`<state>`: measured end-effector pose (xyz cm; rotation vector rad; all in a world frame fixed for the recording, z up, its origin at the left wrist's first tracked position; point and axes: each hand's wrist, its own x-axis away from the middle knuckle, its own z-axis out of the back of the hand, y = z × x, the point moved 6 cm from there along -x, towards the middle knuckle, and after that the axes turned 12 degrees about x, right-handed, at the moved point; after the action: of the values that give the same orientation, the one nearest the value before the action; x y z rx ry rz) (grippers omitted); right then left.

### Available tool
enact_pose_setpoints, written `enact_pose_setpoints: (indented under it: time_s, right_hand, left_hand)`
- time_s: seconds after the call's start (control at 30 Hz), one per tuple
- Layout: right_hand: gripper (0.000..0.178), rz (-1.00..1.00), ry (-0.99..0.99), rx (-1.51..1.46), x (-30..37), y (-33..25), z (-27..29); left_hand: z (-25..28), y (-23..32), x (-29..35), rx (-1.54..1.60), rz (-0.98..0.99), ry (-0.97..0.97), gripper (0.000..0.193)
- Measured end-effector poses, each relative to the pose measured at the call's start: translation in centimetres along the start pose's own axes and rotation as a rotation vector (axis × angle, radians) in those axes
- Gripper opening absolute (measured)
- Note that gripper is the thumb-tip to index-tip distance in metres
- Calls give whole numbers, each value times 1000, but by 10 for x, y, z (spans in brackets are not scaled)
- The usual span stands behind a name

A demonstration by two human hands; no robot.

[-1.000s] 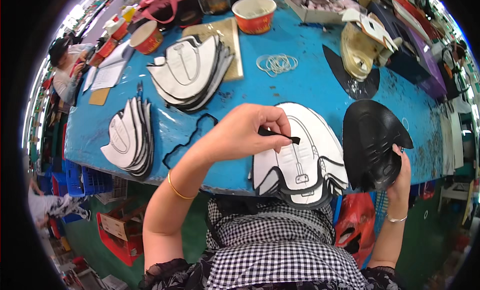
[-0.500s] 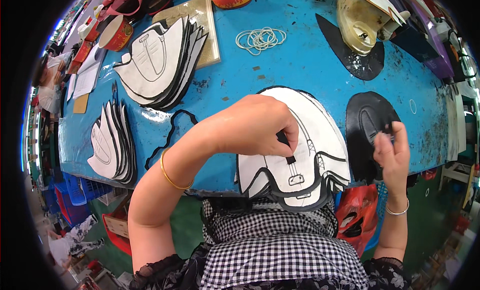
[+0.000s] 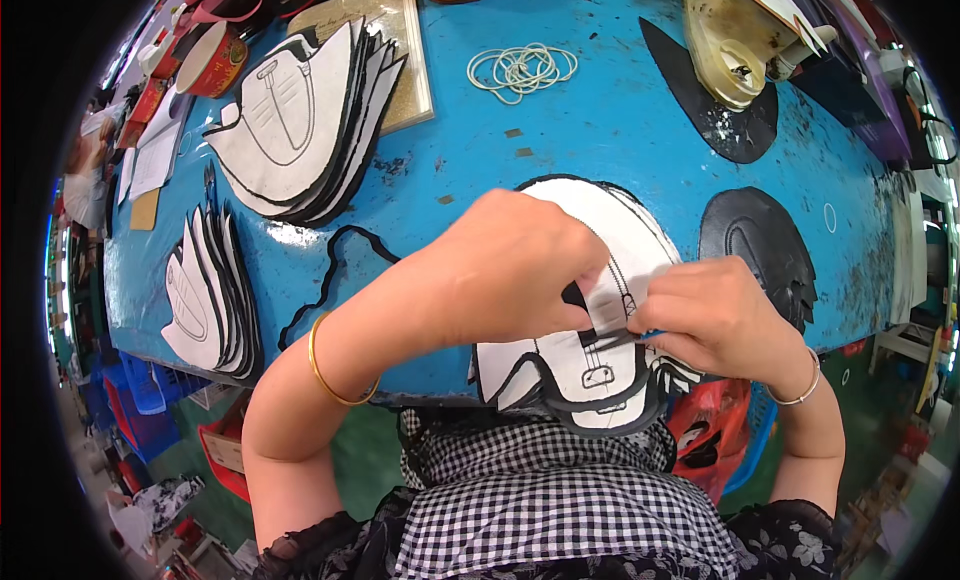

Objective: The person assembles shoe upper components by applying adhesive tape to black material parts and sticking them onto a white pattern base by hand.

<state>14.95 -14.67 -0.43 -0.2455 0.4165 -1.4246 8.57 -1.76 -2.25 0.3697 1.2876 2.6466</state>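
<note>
In front of me at the table's edge lies a stack of white shoe-upper pieces (image 3: 560,195) with black edges and stitched outlines. Over its middle, my left hand (image 3: 530,265) is closed in a pinch on a small black strip (image 3: 575,292), partly hidden by the fingers. My right hand (image 3: 705,315) is closed too, its fingertips close to the left ones above the same stack. A thin dark sliver shows near those fingertips, but what they hold is unclear. Right of the stack lies a pile of black shoe-upper pieces (image 3: 765,245).
More white stacked pieces (image 3: 275,140) (image 3: 195,315) lie at left, near a black cord (image 3: 332,270). Coiled white string (image 3: 522,70) sits farther back. A glue-stained container (image 3: 730,50) stands at back right on a dark piece (image 3: 670,70). A red bag (image 3: 710,430) hangs below the edge.
My right hand has moved left from the black pile to the white stack, beside my left hand. My left hand keeps its pinch. The whole view has shifted slightly.
</note>
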Motion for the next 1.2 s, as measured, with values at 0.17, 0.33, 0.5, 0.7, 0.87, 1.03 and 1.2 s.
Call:
enact_pose_setpoints:
  time_s: [0.17, 0.33, 0.5, 0.7, 0.87, 1.03, 1.2]
  right_hand:
    - [19, -19, -41, 112, -6, -1, -2]
    - [20, -46, 38, 323, -14, 2, -1]
    - [24, -248, -8, 119, -12, 6, 8]
    - [30, -245, -131, 140, -21, 14, -3]
    - [26, -241, -149, 128, -20, 14, 4]
    - [25, -39, -18, 212, -13, -27, 4]
    - [34, -128, -80, 669, -21, -73, -35]
  left_hand:
    - [13, -16, 6, 152, 4, 37, 15]
    - [13, -13, 4, 129, 3, 23, 12]
    - [15, -14, 8, 122, -14, -17, 10]
    - [14, -14, 6, 153, -62, -22, 11]
    - [16, -18, 9, 217, -57, -4, 12]
    - [14, -25, 13, 276, 15, -14, 12]
    - [19, -17, 11, 332, 105, 12, 13]
